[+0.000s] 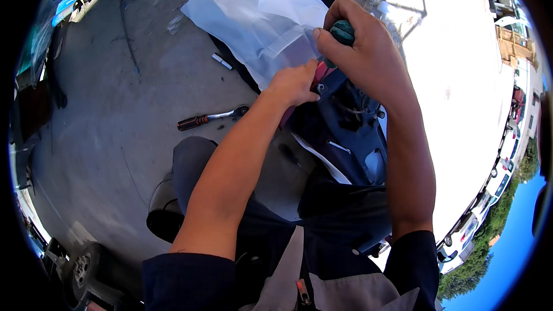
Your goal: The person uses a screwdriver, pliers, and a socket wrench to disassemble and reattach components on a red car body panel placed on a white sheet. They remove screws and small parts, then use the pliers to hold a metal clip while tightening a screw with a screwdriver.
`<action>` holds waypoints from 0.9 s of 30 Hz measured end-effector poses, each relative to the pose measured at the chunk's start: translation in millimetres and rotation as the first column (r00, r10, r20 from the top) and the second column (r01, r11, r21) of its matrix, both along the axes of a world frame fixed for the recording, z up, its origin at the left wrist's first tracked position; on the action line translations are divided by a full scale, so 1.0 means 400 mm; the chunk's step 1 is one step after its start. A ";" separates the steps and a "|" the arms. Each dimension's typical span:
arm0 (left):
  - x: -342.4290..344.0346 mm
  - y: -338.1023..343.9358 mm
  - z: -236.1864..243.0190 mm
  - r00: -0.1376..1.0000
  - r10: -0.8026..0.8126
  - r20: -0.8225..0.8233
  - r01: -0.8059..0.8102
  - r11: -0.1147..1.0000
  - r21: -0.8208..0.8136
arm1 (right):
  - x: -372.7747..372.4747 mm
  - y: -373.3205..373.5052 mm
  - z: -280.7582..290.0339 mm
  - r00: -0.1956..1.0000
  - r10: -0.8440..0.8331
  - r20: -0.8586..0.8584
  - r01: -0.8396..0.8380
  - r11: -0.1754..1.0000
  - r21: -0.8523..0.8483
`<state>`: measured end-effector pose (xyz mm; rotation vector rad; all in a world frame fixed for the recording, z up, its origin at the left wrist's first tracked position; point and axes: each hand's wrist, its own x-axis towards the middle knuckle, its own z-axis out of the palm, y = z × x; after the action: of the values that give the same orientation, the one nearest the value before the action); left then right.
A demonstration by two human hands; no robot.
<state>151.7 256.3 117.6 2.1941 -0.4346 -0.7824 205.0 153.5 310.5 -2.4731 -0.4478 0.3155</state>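
Note:
My right hand [366,49] is closed round the dark green handle of what looks like a screwdriver [343,33]; its tip is hidden below the fist. Close beside it, my left hand [295,85] grips a red part [322,74] at the far end of a dark molded assembly [308,122]. This assembly lies in front of me, with brackets and openings on its upper face. A small silver strip [339,147] shows on its near part. My right forearm covers some of its right side.
A ratchet wrench [193,122] with an orange-black handle lies left of my left forearm, near small dark bits. Beyond are a white marker-like stick [222,61] and a large white sheet [259,11]. A wheel [83,270] stands at lower left; parked cars [507,167] line the right.

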 end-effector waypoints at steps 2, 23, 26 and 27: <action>-0.001 0.003 -0.018 1.000 -0.012 -0.011 0.011 1.000 -0.024 | -0.005 0.020 -0.009 1.000 -0.015 0.009 0.016 1.000 -0.020; 0.006 0.016 -0.020 0.999 -0.006 0.039 0.008 0.998 -0.054 | -0.008 0.065 0.011 0.990 -0.138 0.034 0.139 0.990 -0.038; 0.002 0.009 -0.014 0.999 0.016 0.041 -0.015 0.999 -0.046 | -0.008 0.045 0.002 0.986 -0.123 0.109 0.123 0.992 0.006; 0.000 0.009 -0.008 0.999 0.022 0.034 -0.020 0.999 -0.036 | -0.008 0.041 0.002 0.986 -0.132 0.101 0.132 0.991 0.011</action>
<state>151.7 259.8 114.5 2.1785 -0.4384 -0.7218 201.8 170.0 311.2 -2.5087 -0.3232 0.1347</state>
